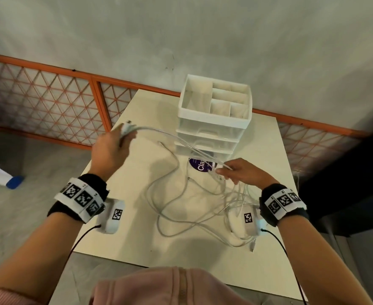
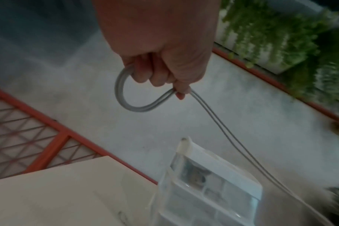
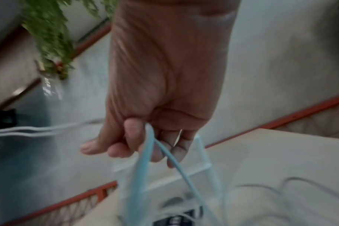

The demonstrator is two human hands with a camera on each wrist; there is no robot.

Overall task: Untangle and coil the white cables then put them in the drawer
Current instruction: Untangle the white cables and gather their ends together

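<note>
Several white cables (image 1: pixel 194 208) lie tangled on the cream table (image 1: pixel 137 238), in front of a white drawer unit (image 1: pixel 212 126) with clear drawers. My left hand (image 1: pixel 115 146) is raised at the table's left and grips a folded loop of white cable (image 2: pixel 124 94) with its plug end sticking up. Two strands run from it across to my right hand (image 1: pixel 236 172), which pinches them just before the unit. In the right wrist view strands (image 3: pixel 143 160) hang from the curled fingers (image 3: pixel 132 137) down to the pile.
The unit's top tray (image 1: pixel 216 95) has open compartments. A purple round sticker (image 1: pixel 199 166) lies on the table before the unit. An orange lattice railing (image 1: pixel 49 102) runs behind the table. Plants (image 2: pixel 281 35) hang beyond it.
</note>
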